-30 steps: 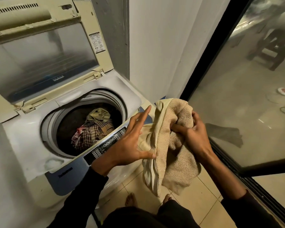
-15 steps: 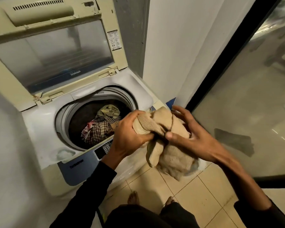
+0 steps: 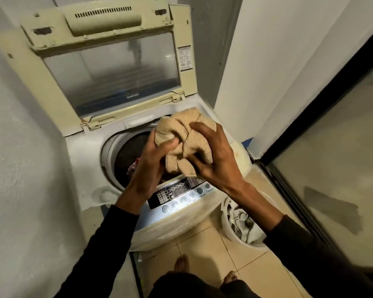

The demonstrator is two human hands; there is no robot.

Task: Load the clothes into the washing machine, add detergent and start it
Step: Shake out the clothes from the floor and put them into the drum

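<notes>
A top-loading washing machine [image 3: 82, 166] stands in front of me with its lid [image 3: 116, 67] raised. Both hands hold a bunched beige knitted cloth [image 3: 187, 134] right above the drum opening [image 3: 127, 151]. My left hand [image 3: 153, 164] grips its left side with the thumb pressed into the fabric. My right hand [image 3: 215, 158] clutches it from the right with curled fingers. A bit of red and checked clothing [image 3: 132, 167] shows in the drum, mostly hidden by my left arm. The control panel [image 3: 179, 193] lies below my wrists.
A white laundry basket [image 3: 230, 231] with pale clothes stands on the tiled floor to the machine's right, under my right forearm. A white wall closes in on the left. A glass door with a black frame [image 3: 288, 134] runs along the right. My bare feet are below.
The beige cloth has been bunched into a tight wad and carried left from beside the machine to above the drum. Both hands now clutch it, and the view has turned toward the machine.
</notes>
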